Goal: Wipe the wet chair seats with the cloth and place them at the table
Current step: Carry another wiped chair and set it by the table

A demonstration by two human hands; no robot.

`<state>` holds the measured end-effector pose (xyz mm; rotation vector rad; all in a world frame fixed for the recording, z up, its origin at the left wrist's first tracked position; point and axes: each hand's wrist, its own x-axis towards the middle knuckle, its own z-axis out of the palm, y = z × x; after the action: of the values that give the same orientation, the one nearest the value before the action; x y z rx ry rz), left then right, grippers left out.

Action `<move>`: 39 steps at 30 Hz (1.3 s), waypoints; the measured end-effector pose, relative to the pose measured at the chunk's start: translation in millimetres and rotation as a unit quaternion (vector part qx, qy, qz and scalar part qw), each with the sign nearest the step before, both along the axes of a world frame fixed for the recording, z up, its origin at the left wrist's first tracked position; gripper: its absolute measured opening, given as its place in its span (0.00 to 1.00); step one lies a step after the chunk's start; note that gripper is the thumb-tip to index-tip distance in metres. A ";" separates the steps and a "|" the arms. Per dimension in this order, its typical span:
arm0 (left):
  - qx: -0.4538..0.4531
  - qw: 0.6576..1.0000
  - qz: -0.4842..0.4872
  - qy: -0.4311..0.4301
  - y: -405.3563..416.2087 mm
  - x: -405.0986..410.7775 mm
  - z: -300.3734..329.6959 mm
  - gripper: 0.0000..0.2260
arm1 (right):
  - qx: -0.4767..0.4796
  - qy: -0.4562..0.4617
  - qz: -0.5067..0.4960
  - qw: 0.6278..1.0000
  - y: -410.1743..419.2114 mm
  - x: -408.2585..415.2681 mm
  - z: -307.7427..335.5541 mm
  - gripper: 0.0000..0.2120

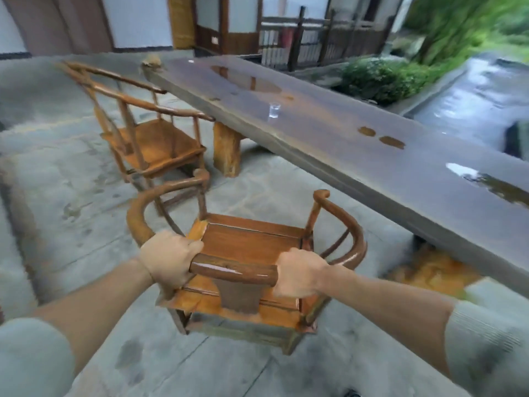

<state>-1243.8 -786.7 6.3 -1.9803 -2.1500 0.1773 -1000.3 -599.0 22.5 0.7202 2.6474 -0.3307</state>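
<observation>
A wooden round-backed chair (252, 242) stands right in front of me, its seat facing the long dark wooden table (343, 133). My left hand (169, 257) grips the left part of its curved top rail. My right hand (300, 273) grips the same rail on the right side. Between my hands the glossy rail and the back splat show. A second, similar chair (154, 144) stands farther left beside the table's edge. No cloth is in view. The picture is blurred by motion.
Puddles lie on the tabletop, and a small clear glass (274, 109) stands near its middle. A thick wooden table leg (227, 151) stands between the two chairs. The stone floor (71, 196) is damp. Shrubs and a wet path lie beyond the table at right.
</observation>
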 end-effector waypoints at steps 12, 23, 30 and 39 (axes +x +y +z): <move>0.023 0.956 -0.283 -0.069 215.6 -121.5 1.5 0.15 | -0.004 0.064 -0.198 0.978 50.5 -49.8 5.1 0.18; 0.017 0.932 -0.352 -0.084 222.7 -134.7 -6.3 0.13 | -0.011 0.044 -0.206 0.977 52.4 -56.7 5.6 0.16; -0.028 0.932 -0.347 -0.098 225.9 -134.8 -2.7 0.12 | -0.048 0.038 -0.201 0.978 53.0 -55.8 6.3 0.09; -0.229 0.923 -0.293 -0.095 222.7 -127.1 31.5 0.30 | -0.005 0.082 -0.214 0.973 37.0 -51.4 15.0 0.15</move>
<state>-1370.9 -564.0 37.8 -2.9206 -1.5983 0.4297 -1051.7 -562.0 37.5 1.3135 2.6181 -0.5376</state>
